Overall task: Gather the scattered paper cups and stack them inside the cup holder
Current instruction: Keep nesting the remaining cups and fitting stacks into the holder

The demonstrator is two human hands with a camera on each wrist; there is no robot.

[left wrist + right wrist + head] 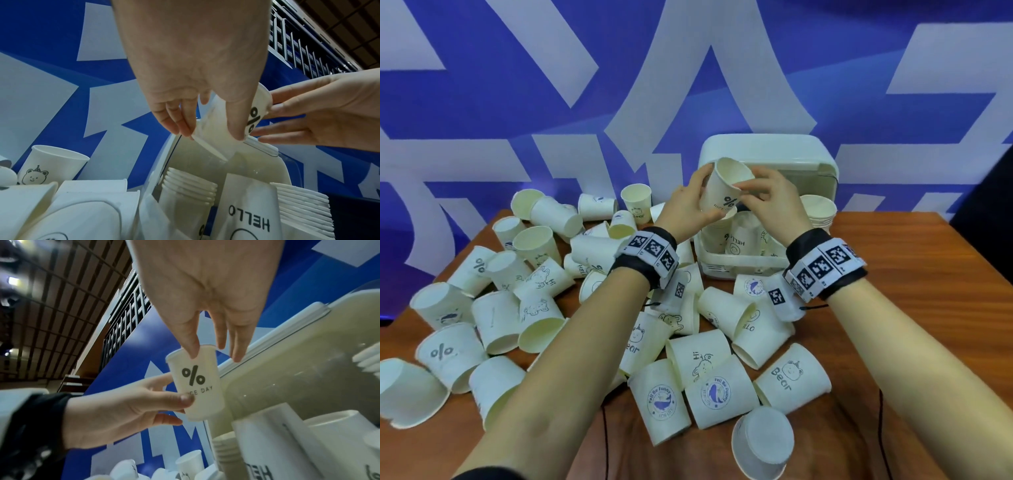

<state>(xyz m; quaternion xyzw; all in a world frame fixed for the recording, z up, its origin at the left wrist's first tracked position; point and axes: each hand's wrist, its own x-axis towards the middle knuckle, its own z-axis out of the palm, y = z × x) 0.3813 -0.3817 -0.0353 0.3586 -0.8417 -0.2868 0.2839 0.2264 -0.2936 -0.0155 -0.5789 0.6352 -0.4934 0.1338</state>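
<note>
White paper, printed with a percent sign: the percent-sign cup [726, 188] is held upright above the open cup holder [770, 164]. The left hand [685, 205] grips its lower wall; the right hand [767, 202] pinches its rim. The step looks like seating this cup on a stack [189, 186] inside the holder; next it needs lowering straight. Scattered cups [551, 308] cover the wooden table [911, 260].

Both forearms reach forward — left hand [686, 206] and right hand [774, 202] raised close together, fingers curled.
</note>
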